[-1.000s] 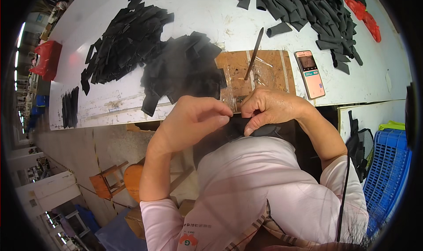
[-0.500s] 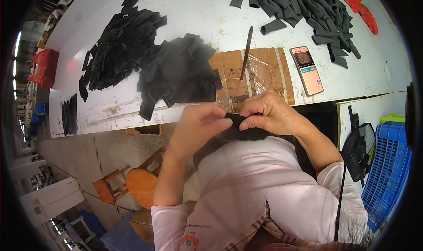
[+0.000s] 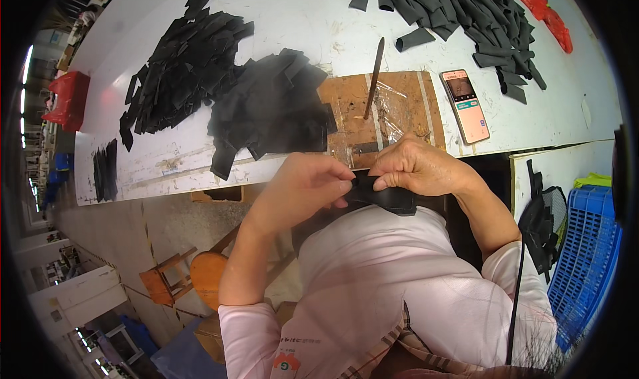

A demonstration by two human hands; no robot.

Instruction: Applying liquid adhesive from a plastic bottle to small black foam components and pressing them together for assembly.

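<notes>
Both hands pinch a small black fabric piece [image 3: 393, 200] held above my lap, just off the table's front edge. My left hand [image 3: 309, 184] grips its left end between thumb and fingers. With thumb against curled fingers, my right hand [image 3: 413, 169] holds its upper edge, and part of the piece hangs below the knuckles. On the table beyond my left hand lies a heap of flat black fabric pieces [image 3: 269, 106]. Nearest my right hand is a brown board [image 3: 416, 112] with clear tape across it, and a thin dark pointed stick [image 3: 375, 79] stands over it.
A phone [image 3: 464, 106] with a lit screen lies right of the board. More black pieces [image 3: 180, 66] are heaped at left; dark rolled tubes [image 3: 459, 12] lie at the far right. A blue basket [image 3: 580, 259] stands at right, a wooden stool [image 3: 210, 276] at lower left.
The black fabric piece has turned, and more of it shows below my right hand. My left forearm has swung slightly outward; both hands keep their pinch.
</notes>
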